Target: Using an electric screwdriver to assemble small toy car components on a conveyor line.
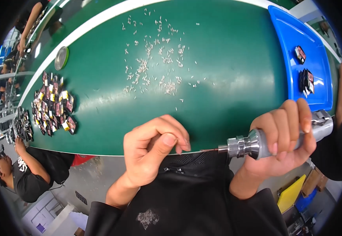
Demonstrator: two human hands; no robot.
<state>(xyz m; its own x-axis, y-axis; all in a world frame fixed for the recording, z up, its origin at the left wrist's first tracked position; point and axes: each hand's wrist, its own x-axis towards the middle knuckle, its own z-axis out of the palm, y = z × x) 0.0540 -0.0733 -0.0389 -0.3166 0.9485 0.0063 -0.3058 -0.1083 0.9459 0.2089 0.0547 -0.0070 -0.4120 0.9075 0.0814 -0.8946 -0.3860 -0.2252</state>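
My right hand [283,133] is wrapped round a grey electric screwdriver [259,144], which lies level with its thin bit pointing left toward my other hand. The bit's tip is a short way from the left fingers and does not touch them. My left hand [153,147] is closed in a pinch at the table's near edge; whatever sits between thumb and forefinger is too small or hidden to name. Beyond it, many tiny silvery pin-like pieces [169,86] lie scattered on the green table [226,51].
At the left is a heap of small dark parts with yellow bits [51,104], with a round green-rimmed lid or dish [61,58] behind it. A blue tray [316,41] at the right holds several similar parts [306,82]. Another person [33,169] works at far left.
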